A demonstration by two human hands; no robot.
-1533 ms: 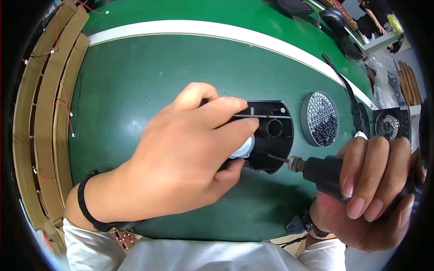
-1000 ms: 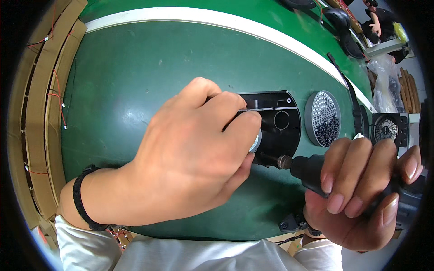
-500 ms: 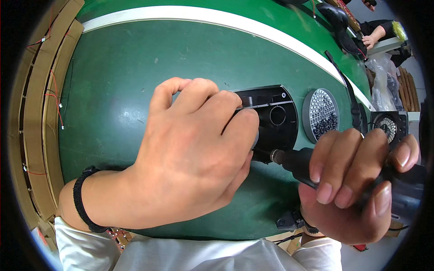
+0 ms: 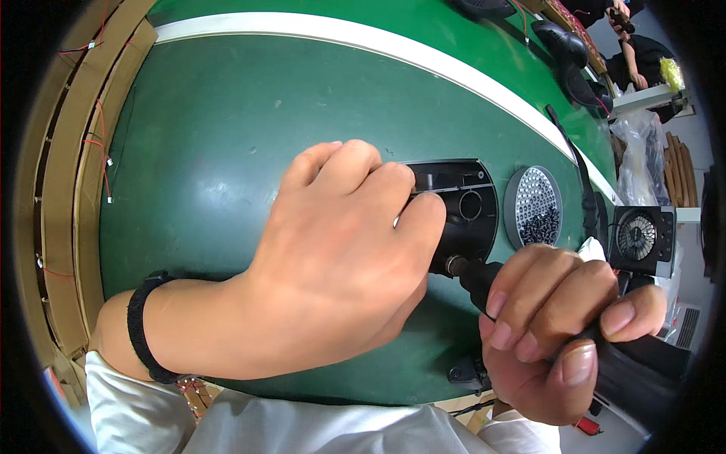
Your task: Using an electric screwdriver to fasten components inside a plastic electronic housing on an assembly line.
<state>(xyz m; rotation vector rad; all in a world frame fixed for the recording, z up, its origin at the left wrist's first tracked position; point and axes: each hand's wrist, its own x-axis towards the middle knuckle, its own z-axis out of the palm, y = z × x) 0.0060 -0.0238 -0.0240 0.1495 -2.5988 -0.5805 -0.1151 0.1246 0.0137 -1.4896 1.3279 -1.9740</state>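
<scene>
My left hand [image 4: 344, 242] curls over the left part of a black plastic housing [image 4: 461, 231], hiding much of it. The housing shows a round ring, a seam and a small screw hole near its far right corner. My right hand [image 4: 560, 325] wraps round a black power screwdriver [image 4: 480, 280]. Its metal-collared nose points left and meets the near edge of the housing; the tip is out of sight there. Just right of the housing stands a round grey dish [image 4: 535, 208] with a pile of small black screws.
Cardboard strips [image 4: 64, 197] with red wires line the left edge. A white divider [image 4: 363, 29] crosses the green table. Beyond it lie black moulded parts [image 4: 563, 53]. A black strap [image 4: 582, 166] hangs by a small fan [image 4: 637, 236] at right; another person's hand [image 4: 639, 80] shows far right.
My right hand and the screwdriver have shifted slightly left in view. My left hand appears a little further right, still on the housing. The co-worker's hand has moved.
</scene>
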